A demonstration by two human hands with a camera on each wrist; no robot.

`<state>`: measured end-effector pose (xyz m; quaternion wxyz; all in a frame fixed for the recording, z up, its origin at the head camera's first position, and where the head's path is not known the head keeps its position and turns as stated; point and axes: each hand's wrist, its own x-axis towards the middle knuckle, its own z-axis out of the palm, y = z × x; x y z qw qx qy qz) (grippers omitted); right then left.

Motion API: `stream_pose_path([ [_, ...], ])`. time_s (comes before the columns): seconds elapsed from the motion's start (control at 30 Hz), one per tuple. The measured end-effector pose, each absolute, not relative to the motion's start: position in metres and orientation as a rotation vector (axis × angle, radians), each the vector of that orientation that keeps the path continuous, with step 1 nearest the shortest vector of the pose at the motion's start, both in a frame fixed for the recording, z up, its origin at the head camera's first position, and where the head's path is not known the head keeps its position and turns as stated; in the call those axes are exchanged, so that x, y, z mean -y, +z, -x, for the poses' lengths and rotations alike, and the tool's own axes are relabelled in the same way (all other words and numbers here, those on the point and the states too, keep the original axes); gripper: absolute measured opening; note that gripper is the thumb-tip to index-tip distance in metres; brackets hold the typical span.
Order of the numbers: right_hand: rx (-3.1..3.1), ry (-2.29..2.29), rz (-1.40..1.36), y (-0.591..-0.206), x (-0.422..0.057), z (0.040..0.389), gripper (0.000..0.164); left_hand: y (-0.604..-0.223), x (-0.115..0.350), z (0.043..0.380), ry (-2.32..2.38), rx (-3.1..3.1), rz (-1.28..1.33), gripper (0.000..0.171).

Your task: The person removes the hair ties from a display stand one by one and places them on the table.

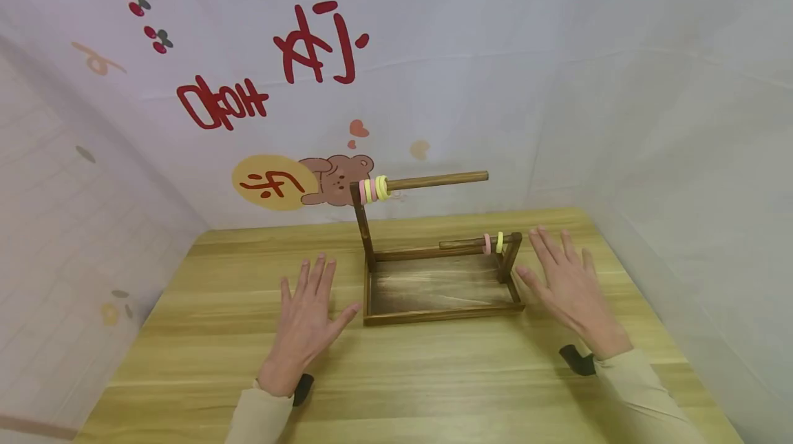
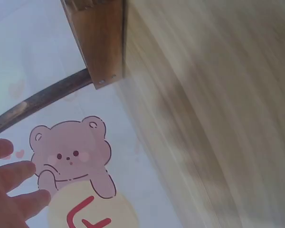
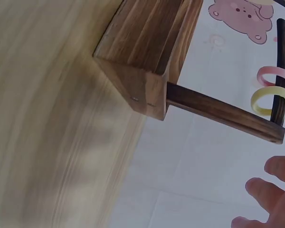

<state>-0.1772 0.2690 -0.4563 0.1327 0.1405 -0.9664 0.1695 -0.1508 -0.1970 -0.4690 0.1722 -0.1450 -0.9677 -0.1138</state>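
Observation:
A dark wooden rack [image 1: 442, 316] with a shallow tray base stands on the table between both hands. From its left post, a long upper rod [image 1: 440, 181] points right; pink and yellow rings [image 1: 374, 189] are bunched at its post end. The shorter lower rod [image 1: 461, 244] carries one pink ring [image 3: 274, 71] and one yellow ring [image 3: 256, 100] near the right post. To the left of the rack, my left hand [image 1: 306, 327] has its fingers spread and holds nothing. My right hand [image 1: 570, 289], likewise spread and holding nothing, is beside the right post.
The wood-grain table [image 1: 434, 382] meets a white cloth backdrop [image 1: 471, 86] behind the rack. Printed on the cloth are a bear [image 2: 71, 147], red characters and cherries. More white cloth [image 1: 694, 189] hangs along the right side and the left.

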Motion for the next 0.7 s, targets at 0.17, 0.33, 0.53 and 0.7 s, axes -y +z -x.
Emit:
stream_pose_path([
  [0.17, 2.74, 0.538, -0.427, -0.456, -0.266, 0.179, 0.072, -0.466, 0.189, 0.153, -0.375, 2.671, 0.45, 0.09],
  [0.33, 2.674, 0.626, -0.436, -0.456, -0.263, 0.182, 0.066, -0.461, 0.178, 0.154, -0.455, 2.564, 0.505, 0.085],
  [0.53, 2.574, 0.742, -0.456, -0.456, -0.259, 0.186, 0.059, -0.454, 0.164, 0.157, -0.523, 2.432, 0.568, 0.083],
  [0.7, 2.522, 0.776, -0.466, -0.454, -0.258, 0.189, 0.055, -0.451, 0.153, 0.162, -0.557, 2.359, 0.631, 0.068],
])
